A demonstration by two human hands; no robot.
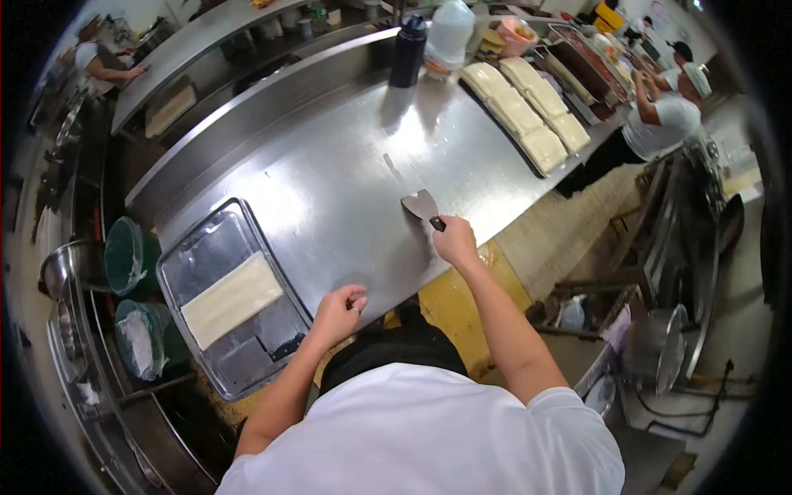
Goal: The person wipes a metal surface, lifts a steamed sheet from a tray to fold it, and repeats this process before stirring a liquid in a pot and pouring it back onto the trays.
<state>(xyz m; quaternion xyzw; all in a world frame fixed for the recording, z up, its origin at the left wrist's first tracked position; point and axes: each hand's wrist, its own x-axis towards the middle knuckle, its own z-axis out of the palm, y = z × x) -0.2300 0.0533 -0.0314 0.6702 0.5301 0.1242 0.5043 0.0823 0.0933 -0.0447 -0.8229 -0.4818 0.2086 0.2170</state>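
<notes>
My right hand (456,240) is closed round the dark handle of a scraper (422,205), whose broad metal blade is over the steel table (330,190). My left hand (337,315) hovers by the table's near edge, its fingers loosely curled and apart, with nothing visible in them. To its left lies a metal tray (177,276) with one pale slab of dough (233,301) on it. Part of the tray's bottom is bare.
Trays of pale dough slabs (516,103) stand at the table's far right, near a dark bottle (408,54) and a clear jug (450,37). Green bins (132,256) stand left of the table. A co-worker (664,111) stands at right, another person (103,62) at far left.
</notes>
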